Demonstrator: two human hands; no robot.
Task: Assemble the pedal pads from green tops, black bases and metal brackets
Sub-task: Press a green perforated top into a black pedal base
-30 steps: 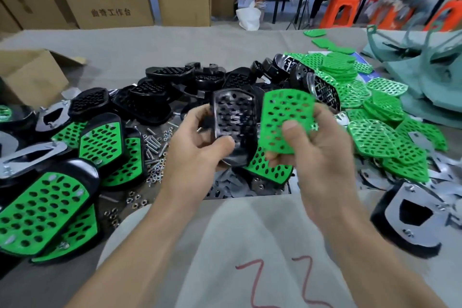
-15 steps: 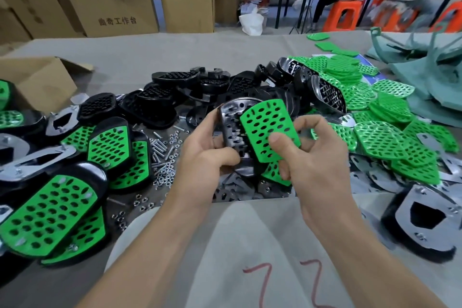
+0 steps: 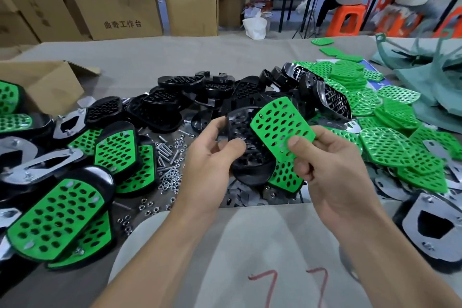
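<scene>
My left hand [image 3: 211,157] grips a black perforated base [image 3: 246,155] by its left edge, thumb on its face. A green perforated top [image 3: 278,125] is pinched at its lower right corner by my right hand [image 3: 332,170] and lies tilted across the right side of the base. Behind the hands sits a heap of black bases [image 3: 175,102]. Loose green tops [image 3: 390,142] are piled to the right. Metal brackets [image 3: 240,192] lie just below the held parts.
Finished green-and-black pedal pads [image 3: 57,217] lie at the left with screws and nuts [image 3: 167,162] beside them. A cardboard box [image 3: 45,82] stands at the far left. An upturned pad with a bracket [image 3: 430,227] sits at the right. Grey cloth covers the table [image 3: 175,57].
The green top has moved left and down from beside the black base to overlapping its right side. Both hands have drawn closer together.
</scene>
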